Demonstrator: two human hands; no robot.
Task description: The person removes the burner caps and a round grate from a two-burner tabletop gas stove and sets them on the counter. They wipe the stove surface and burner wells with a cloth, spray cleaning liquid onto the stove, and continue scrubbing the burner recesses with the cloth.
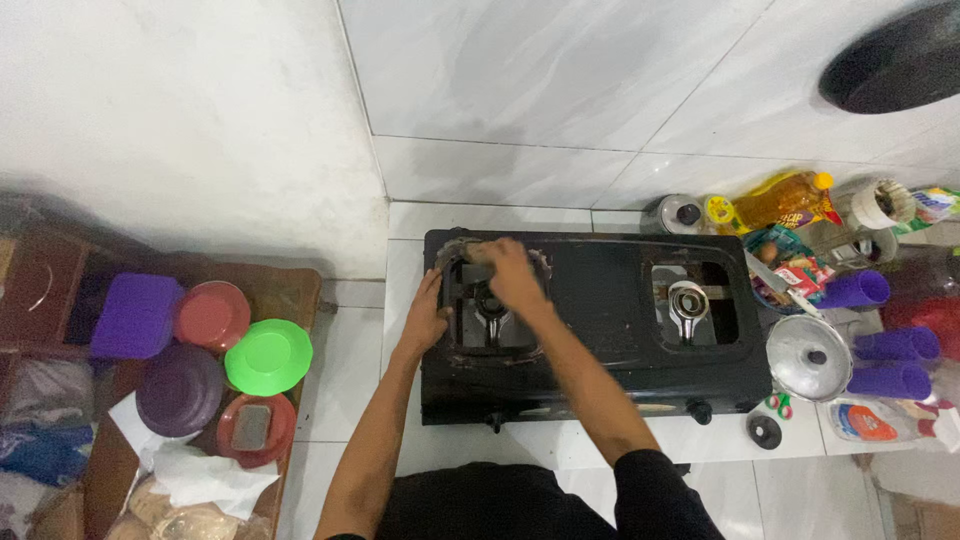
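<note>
Head view, person bent over a black two-burner gas stove (pixel 600 300) on a white tiled counter (pixel 560 440). Left hand (pixel 425 318) lies flat on the stove's left edge, fingers spread and pointing away from the body, pressing down just beside the left burner (pixel 490 310). Right hand (pixel 510 272) sits just past and right of the left hand, over the far side of that burner, fingers curled around something small and brownish; cannot tell what it is, it is mostly hidden under the hand. The two hands are close but apart. Right burner (pixel 688 303) is well off to the right of the right hand, bare. Further right: a metal pot lid (pixel 808 356), purple cups (pixel 885 350), a yellow oil bottle (pixel 785 205). Well left of the left hand, a wooden rack (pixel 295 290) holds a green plate (pixel 268 356), a red plate (pixel 212 315) and a purple box (pixel 135 315). A dark pan (pixel 895 60) hangs on the wall, far upper right.
</note>
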